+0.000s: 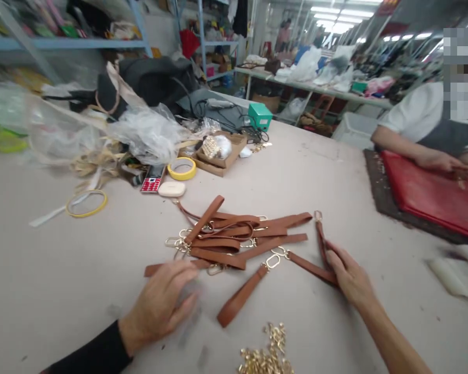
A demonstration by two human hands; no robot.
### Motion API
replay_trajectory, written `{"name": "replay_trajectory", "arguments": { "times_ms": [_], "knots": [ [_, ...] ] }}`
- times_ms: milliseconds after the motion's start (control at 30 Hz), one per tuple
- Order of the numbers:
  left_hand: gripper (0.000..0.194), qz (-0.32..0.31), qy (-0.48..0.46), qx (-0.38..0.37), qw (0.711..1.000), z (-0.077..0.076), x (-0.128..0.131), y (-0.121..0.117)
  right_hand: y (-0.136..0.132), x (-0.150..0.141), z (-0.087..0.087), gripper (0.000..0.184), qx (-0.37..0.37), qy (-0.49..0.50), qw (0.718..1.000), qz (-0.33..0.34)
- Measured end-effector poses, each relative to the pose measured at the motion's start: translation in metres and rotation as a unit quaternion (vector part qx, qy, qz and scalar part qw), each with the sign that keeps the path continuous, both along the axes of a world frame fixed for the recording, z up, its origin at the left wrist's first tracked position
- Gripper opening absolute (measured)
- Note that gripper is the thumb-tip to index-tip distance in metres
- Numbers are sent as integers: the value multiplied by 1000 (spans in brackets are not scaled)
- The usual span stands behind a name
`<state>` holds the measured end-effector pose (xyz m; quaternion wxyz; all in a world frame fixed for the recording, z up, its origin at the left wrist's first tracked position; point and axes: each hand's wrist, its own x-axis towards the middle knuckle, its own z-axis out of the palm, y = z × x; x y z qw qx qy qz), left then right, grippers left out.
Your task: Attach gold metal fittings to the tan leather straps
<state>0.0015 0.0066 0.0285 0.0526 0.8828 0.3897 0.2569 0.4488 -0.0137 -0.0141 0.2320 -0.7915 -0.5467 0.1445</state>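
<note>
My right hand (pixel 351 278) grips a brown leather strap (pixel 312 270). One end of it stands up with a gold ring (pixel 317 215), and the other lies on the table. To the left, a pile of similar brown straps (pixel 226 239) with gold oval rings lies loosely overlapped. A single folded strap (pixel 242 298) rests in front of the pile, its oval ring (pixel 273 261) pointing away from me. My left hand (pixel 159 298) is beside the pile's near left end, thumb and fingers apart and somewhat blurred; I see nothing held in it.
Small gold metal fittings (pixel 265 356) are heaped at the near edge. Behind the straps are yellow tape rolls (pixel 181 169), a cream case (pixel 172 189), a cardboard tray (pixel 222 158) and plastic bags (pixel 148 130). At right, a person works over a red leather piece (pixel 432 189).
</note>
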Motion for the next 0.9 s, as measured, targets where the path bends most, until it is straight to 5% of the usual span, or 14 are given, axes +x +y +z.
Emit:
{"name": "replay_trajectory", "arguments": {
  "times_ms": [200,367,600,900],
  "knots": [
    [80,87,89,-60,990,8,22,88,17,-78,13,64,26,90,995,18],
    [84,40,140,-129,981,-5,28,122,35,-132,7,50,95,101,989,57],
    [49,-1,141,-132,981,-9,-1,100,50,-214,-7,38,164,101,976,103],
    [44,26,112,-111,987,-14,-79,48,25,-299,3,48,148,124,968,163]
  ]
}}
